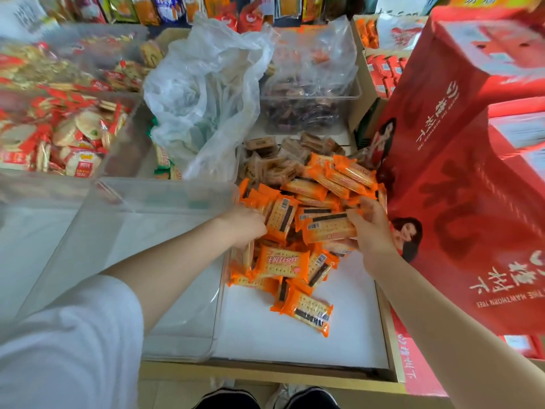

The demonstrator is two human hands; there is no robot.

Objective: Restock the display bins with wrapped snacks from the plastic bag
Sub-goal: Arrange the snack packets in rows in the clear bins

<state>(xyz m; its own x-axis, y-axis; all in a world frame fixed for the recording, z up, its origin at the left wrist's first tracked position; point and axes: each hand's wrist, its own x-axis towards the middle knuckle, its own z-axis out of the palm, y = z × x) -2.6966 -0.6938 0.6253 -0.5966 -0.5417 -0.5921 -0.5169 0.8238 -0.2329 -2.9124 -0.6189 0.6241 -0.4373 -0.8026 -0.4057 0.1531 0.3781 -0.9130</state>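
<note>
Two hands, left and right; one crumpled plastic bag; two big red cartons; two shoes; orange cracker packs beside the bag, too heaped to count.

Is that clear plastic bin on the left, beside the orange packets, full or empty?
Empty: the clear bin shows only its bare see-through walls and floor, no orange packets inside.

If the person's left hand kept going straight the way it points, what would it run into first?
Probably more of the orange cracker packs: the left hand already touches that heap, pointing right across it toward the right hand. Depth is hard to judge.
</note>
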